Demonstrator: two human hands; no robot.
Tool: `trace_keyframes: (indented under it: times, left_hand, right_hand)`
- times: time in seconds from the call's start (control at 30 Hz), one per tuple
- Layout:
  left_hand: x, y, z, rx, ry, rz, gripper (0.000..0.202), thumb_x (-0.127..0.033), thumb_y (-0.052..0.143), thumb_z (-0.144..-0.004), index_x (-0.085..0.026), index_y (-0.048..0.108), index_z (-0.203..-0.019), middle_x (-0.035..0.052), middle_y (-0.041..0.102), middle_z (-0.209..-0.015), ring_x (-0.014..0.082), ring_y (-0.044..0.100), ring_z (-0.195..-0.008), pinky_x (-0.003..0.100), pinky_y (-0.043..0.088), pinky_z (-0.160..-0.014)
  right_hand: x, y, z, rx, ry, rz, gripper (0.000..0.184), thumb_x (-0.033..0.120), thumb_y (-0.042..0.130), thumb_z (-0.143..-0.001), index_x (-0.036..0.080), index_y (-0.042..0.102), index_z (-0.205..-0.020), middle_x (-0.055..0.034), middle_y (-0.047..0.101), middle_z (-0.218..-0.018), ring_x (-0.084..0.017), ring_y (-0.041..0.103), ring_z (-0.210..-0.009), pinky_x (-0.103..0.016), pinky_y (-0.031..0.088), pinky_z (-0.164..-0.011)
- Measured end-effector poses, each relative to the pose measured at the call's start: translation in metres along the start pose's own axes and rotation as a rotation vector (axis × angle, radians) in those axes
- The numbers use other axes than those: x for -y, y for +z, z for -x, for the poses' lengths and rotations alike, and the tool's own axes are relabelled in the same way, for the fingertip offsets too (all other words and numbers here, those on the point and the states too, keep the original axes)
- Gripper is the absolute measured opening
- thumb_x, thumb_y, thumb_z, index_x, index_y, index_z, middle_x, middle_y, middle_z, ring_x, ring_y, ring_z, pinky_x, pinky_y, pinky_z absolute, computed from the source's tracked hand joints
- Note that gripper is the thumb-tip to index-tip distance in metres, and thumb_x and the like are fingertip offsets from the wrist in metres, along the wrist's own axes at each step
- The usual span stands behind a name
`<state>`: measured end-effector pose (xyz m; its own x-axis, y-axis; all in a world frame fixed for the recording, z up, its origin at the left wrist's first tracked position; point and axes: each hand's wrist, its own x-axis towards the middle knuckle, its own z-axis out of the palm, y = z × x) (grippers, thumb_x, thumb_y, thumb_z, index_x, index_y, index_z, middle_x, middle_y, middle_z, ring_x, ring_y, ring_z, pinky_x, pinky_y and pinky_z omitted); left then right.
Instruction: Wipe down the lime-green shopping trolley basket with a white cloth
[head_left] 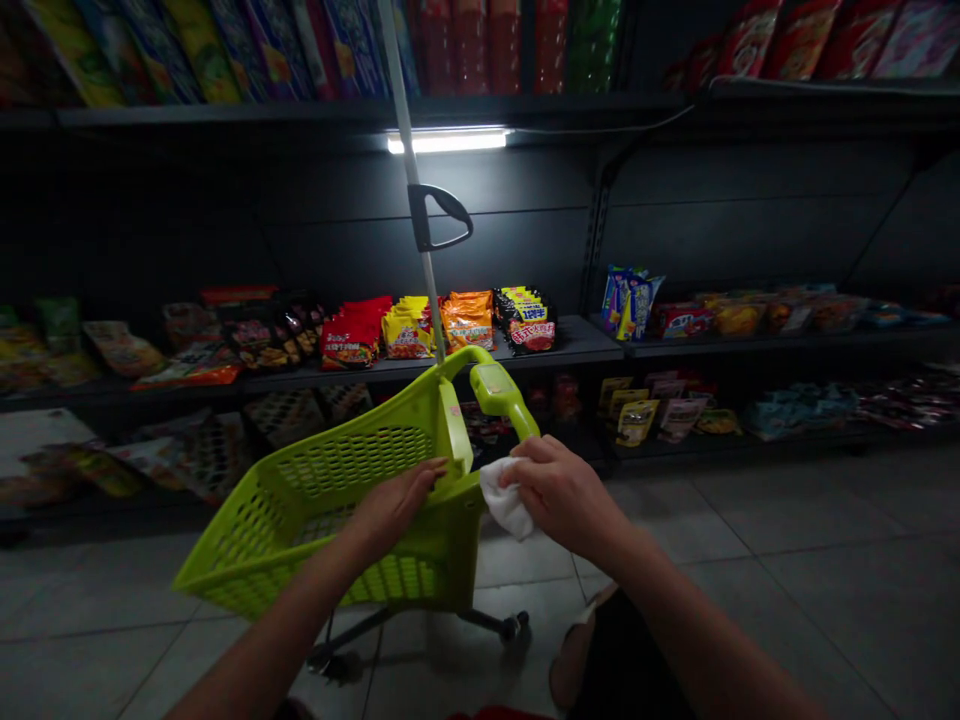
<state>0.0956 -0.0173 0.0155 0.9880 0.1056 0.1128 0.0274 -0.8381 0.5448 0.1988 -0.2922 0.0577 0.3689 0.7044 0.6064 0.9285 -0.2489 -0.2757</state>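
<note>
A lime-green plastic shopping basket [300,500] on small wheels stands tilted on the tiled floor in front of me. My left hand [397,505] rests on its near rim, fingers curled over the edge. My right hand [559,490] is closed on a crumpled white cloth [504,505] and presses it against the base of the green handle [499,392]. A silver pull rod with a black grip [436,215] rises from the basket's back.
Dark store shelves [577,345] with packets of noodles and snacks run across the back. A lit tube lamp [448,141] hangs under the upper shelf. My knee [574,665] shows at the bottom. Grey floor tiles [787,560] stretch to the right.
</note>
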Motion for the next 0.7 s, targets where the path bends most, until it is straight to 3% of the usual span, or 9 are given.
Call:
trace_keyframes:
  times: [0.07, 0.17, 0.23, 0.37, 0.47, 0.6, 0.7]
  left_hand:
    - [-0.016, 0.006, -0.007, -0.049, -0.034, -0.052, 0.056, -0.055, 0.022, -0.103, -0.022, 0.066, -0.117, 0.0082, 0.077, -0.104, 0.0256, 0.072, -0.099, 0.036, 0.052, -0.089]
    - [-0.020, 0.006, -0.007, -0.045, -0.001, -0.113, 0.049, -0.051, 0.024, -0.103, -0.024, 0.065, -0.098, 0.0057, 0.075, -0.092, 0.0236, 0.071, -0.088, 0.031, 0.049, -0.079]
    - [-0.014, 0.002, -0.001, -0.015, 0.064, -0.129, 0.050, -0.049, 0.024, -0.104, -0.025, 0.066, -0.091, 0.0059, 0.075, -0.092, 0.0226, 0.070, -0.089, 0.030, 0.047, -0.078]
    - [-0.005, -0.006, 0.010, 0.070, 0.112, -0.142, 0.053, -0.047, 0.024, -0.105, -0.024, 0.067, -0.085, 0.0049, 0.075, -0.084, 0.0206, 0.070, -0.080, 0.027, 0.045, -0.073]
    - [-0.003, -0.012, 0.010, 0.110, 0.135, -0.152, 0.059, -0.050, 0.020, -0.105, -0.023, 0.068, -0.083, 0.0042, 0.074, -0.081, 0.0206, 0.071, -0.079, 0.026, 0.043, -0.070]
    - [0.002, -0.016, 0.004, 0.133, 0.238, -0.160, 0.061, -0.069, 0.030, -0.098, -0.024, 0.070, -0.094, 0.0039, 0.076, -0.089, 0.0222, 0.072, -0.083, 0.027, 0.044, -0.070]
    - [0.009, -0.014, 0.002, 0.141, 0.296, -0.174, 0.061, -0.078, 0.045, -0.088, -0.023, 0.071, -0.098, 0.0054, 0.077, -0.096, 0.0243, 0.073, -0.087, 0.028, 0.047, -0.072]
  right_hand:
    - [0.002, -0.009, -0.012, 0.096, -0.069, -0.064, 0.037, -0.001, 0.053, -0.082, 0.026, 0.076, -0.092, -0.0028, 0.067, -0.096, -0.018, 0.061, -0.093, -0.031, 0.052, -0.084]
    - [-0.014, -0.008, -0.043, 0.171, -0.131, -0.185, 0.046, -0.005, 0.049, -0.079, 0.027, 0.078, -0.096, -0.0026, 0.065, -0.107, -0.015, 0.063, -0.100, -0.029, 0.051, -0.091]
    - [-0.039, 0.006, -0.071, 0.165, -0.124, -0.202, 0.048, -0.006, 0.049, -0.077, 0.026, 0.079, -0.097, -0.0035, 0.062, -0.111, -0.014, 0.063, -0.101, -0.029, 0.050, -0.094]
    - [-0.103, 0.042, -0.138, 0.113, -0.009, -0.132, 0.041, -0.005, 0.055, -0.074, 0.019, 0.080, -0.096, -0.0057, 0.064, -0.100, -0.017, 0.063, -0.097, -0.031, 0.051, -0.092]
    - [-0.130, 0.060, -0.190, 0.152, 0.119, 0.010, 0.036, -0.004, 0.056, -0.076, 0.014, 0.079, -0.097, -0.0091, 0.067, -0.100, -0.019, 0.064, -0.095, -0.030, 0.051, -0.090]
    - [-0.111, 0.086, -0.239, 0.202, 0.091, 0.132, 0.028, 0.007, 0.060, -0.085, 0.017, 0.078, -0.104, -0.0112, 0.068, -0.113, -0.022, 0.063, -0.103, -0.032, 0.048, -0.095]
    - [-0.079, 0.120, -0.252, 0.356, 0.060, 0.057, 0.020, 0.010, 0.065, -0.081, 0.017, 0.074, -0.098, -0.0074, 0.071, -0.108, -0.018, 0.064, -0.098, -0.029, 0.048, -0.093]
